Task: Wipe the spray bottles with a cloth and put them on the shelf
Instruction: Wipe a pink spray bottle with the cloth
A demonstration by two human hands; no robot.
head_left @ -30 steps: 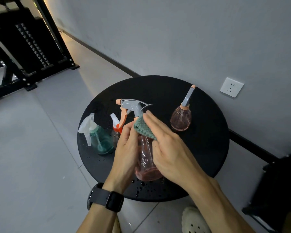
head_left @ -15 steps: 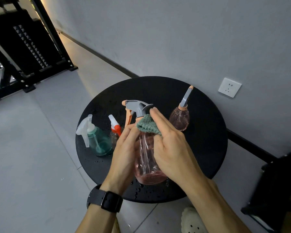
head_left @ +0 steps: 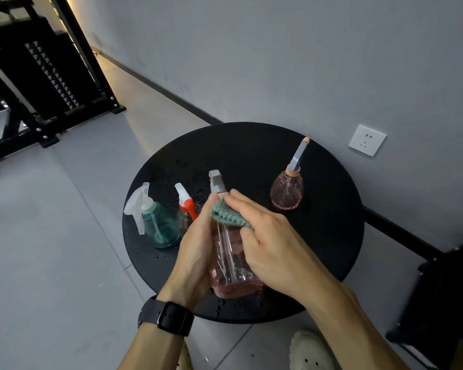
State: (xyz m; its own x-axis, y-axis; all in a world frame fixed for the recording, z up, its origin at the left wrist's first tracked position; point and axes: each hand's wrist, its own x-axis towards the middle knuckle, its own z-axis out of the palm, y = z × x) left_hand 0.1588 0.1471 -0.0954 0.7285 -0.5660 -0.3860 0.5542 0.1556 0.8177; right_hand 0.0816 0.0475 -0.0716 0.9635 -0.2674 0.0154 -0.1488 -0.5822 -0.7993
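A tall pink spray bottle (head_left: 231, 265) with a grey trigger head stands on the round black table (head_left: 329, 231). My left hand (head_left: 195, 247) holds its left side. My right hand (head_left: 267, 241) presses a green knitted cloth (head_left: 229, 213) against the bottle's shoulder, fingers over the cloth. To the left stand a teal bottle (head_left: 159, 225) with a clear white trigger and a small clear bottle (head_left: 186, 206) with an orange and white head, partly hidden by my left hand. A round pink bottle (head_left: 286, 192) with a long grey nozzle stands at the back right.
Water drops dot the table's front and left parts. A black metal shelf rack (head_left: 46, 84) stands on the floor at the upper left. A white wall socket (head_left: 367, 140) is on the grey wall behind the table. A dark piece of furniture (head_left: 439, 297) stands at the right.
The tall pink bottle has turned in my hands, so its trigger head now points away instead of to the left. My right hand with the cloth has slid round the bottle's shoulder.
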